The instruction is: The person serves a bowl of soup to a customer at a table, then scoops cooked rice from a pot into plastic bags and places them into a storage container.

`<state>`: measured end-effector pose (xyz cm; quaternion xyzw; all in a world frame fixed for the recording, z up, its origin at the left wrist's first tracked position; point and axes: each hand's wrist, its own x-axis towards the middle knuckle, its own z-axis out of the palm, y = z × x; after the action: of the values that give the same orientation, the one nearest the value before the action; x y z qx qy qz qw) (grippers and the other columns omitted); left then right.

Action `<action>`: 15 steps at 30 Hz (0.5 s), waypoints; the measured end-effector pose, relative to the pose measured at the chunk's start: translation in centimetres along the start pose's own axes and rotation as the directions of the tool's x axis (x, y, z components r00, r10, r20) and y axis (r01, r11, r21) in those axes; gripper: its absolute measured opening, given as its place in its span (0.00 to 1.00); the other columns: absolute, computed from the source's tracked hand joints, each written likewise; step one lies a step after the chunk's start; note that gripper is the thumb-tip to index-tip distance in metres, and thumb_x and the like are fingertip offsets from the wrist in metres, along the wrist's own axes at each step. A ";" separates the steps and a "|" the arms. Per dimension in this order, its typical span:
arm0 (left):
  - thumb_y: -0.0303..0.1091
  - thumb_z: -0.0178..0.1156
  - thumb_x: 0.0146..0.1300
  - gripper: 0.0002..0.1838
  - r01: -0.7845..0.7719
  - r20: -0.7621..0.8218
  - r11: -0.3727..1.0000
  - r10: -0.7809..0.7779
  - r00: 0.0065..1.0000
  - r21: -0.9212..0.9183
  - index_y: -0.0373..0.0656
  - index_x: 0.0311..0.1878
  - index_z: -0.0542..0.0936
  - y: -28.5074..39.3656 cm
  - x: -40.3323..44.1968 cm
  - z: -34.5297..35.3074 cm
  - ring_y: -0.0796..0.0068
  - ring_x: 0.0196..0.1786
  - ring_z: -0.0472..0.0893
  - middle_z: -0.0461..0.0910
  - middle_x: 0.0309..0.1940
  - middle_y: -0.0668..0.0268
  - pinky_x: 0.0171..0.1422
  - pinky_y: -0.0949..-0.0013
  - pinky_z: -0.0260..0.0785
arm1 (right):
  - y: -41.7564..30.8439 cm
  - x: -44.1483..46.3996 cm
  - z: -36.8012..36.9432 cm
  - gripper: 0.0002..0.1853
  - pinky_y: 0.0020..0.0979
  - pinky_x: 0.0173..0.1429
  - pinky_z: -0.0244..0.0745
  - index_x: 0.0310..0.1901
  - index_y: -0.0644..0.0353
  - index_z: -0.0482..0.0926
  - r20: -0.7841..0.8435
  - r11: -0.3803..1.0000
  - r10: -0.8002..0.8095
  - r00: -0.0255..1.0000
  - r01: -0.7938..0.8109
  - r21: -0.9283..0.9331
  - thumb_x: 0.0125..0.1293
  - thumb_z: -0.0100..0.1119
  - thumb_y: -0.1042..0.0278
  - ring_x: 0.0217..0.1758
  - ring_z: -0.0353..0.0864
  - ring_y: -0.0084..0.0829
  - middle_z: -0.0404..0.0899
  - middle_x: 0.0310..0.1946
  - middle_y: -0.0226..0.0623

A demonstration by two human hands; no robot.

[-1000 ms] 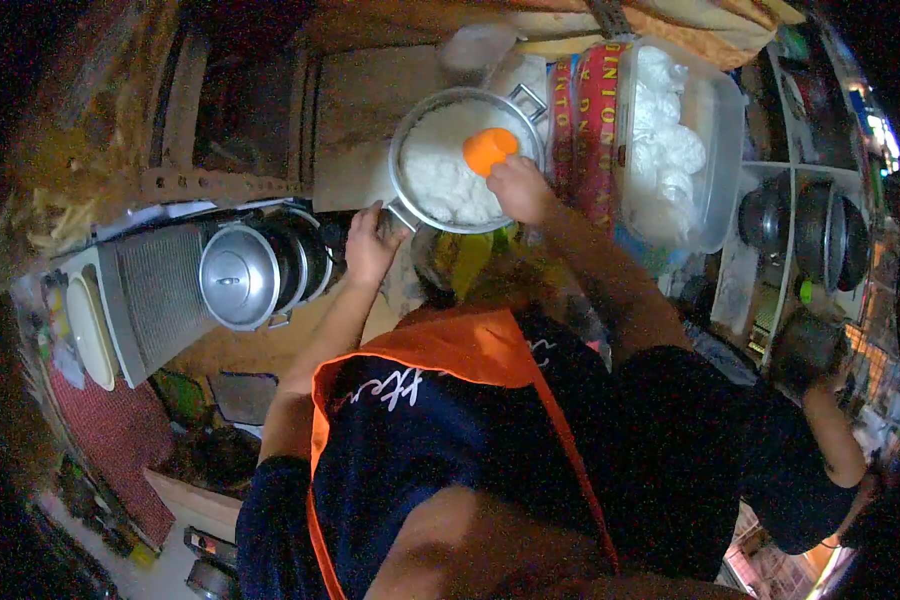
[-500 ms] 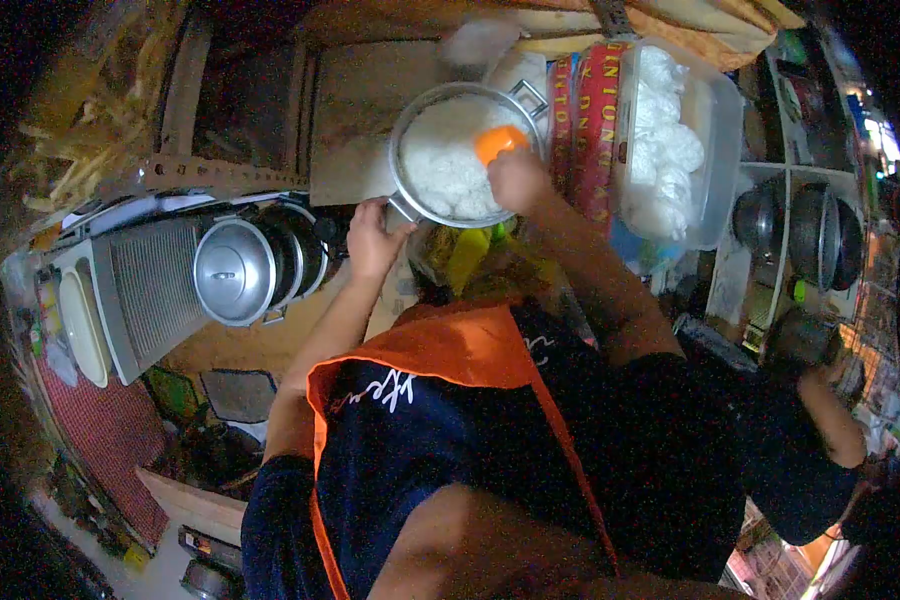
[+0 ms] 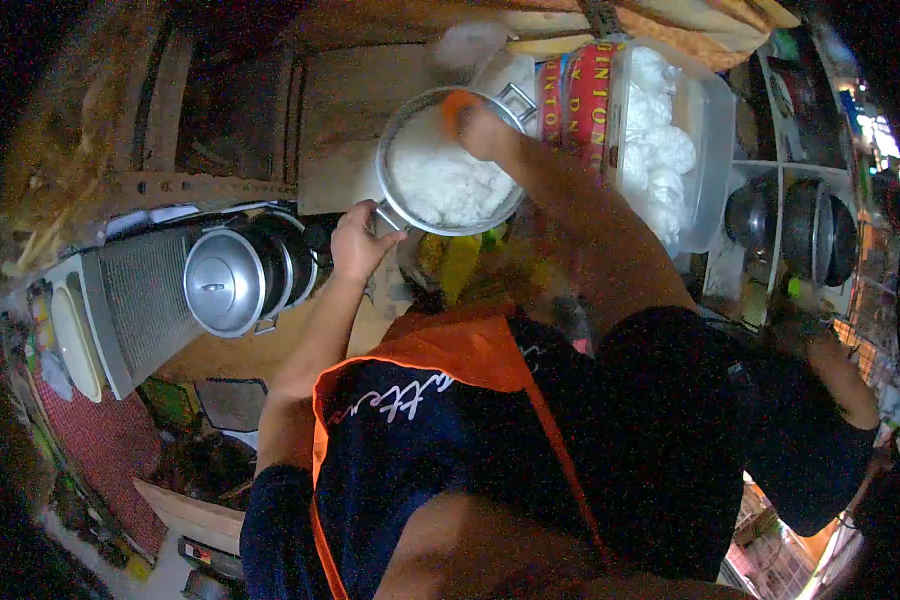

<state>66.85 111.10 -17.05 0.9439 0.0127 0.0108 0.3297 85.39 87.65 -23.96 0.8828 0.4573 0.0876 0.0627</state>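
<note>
A round metal pot (image 3: 383,180) with two side handles holds white rice (image 3: 455,185). My left hand (image 3: 362,243) grips the pot's near-left handle, thumb and fingers closed round it. Over the far side of the pot, my right hand (image 3: 482,133) is closed on an orange cup (image 3: 457,108), which is blurred and partly hidden by the fingers. The cup is at the far part of the rice, inside the rim.
Right of the pot lie a red printed sack (image 3: 598,110) and a clear bin (image 3: 712,150) with white plastic bundles. Lidded pots (image 3: 225,284) stand at left, beside a ridged grey panel (image 3: 142,300). A co-worker's arm (image 3: 845,380) shows at right; dark pans (image 3: 808,230) are behind.
My right hand has moved the orange cup from the pot's right side to its far side. My left hand still holds the handle. The view has shifted slightly.
</note>
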 end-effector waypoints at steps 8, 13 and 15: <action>0.52 0.69 0.29 0.34 0.059 0.093 0.993 -0.069 0.993 0.099 0.41 0.41 0.72 0.0 0.2 -0.3 0.58 0.36 0.75 0.76 0.31 0.58 0.38 0.62 0.67 | -1.2 -5.2 0.6 0.09 0.38 0.22 0.64 0.18 0.51 0.74 0.420 0.999 -0.040 0.906 0.022 0.046 0.49 0.48 0.61 0.20 0.70 0.27 0.73 0.20 0.28; 0.51 0.69 0.30 0.34 0.021 0.023 0.994 -0.023 0.999 0.106 0.42 0.42 0.72 -0.3 -0.5 0.4 0.59 0.37 0.76 0.76 0.32 0.58 0.38 0.62 0.67 | -7.2 -7.5 -0.8 0.07 0.36 0.31 0.67 0.19 0.53 0.77 0.457 0.975 0.129 0.880 -0.196 0.102 0.46 0.50 0.64 0.24 0.74 0.31 0.75 0.21 0.33; 0.51 0.68 0.30 0.34 0.004 0.010 0.995 -0.005 1.000 0.104 0.42 0.42 0.72 -0.3 -0.3 0.4 0.59 0.37 0.76 0.76 0.32 0.57 0.38 0.62 0.67 | -7.5 -7.5 -4.8 0.07 0.37 0.39 0.68 0.21 0.56 0.78 0.369 0.952 0.006 0.930 -0.118 0.282 0.44 0.50 0.66 0.28 0.75 0.35 0.76 0.19 0.37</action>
<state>66.51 111.04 -17.55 0.9599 0.0137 0.0043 0.2801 74.15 85.98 -21.45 0.8970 0.4173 -0.1456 0.0088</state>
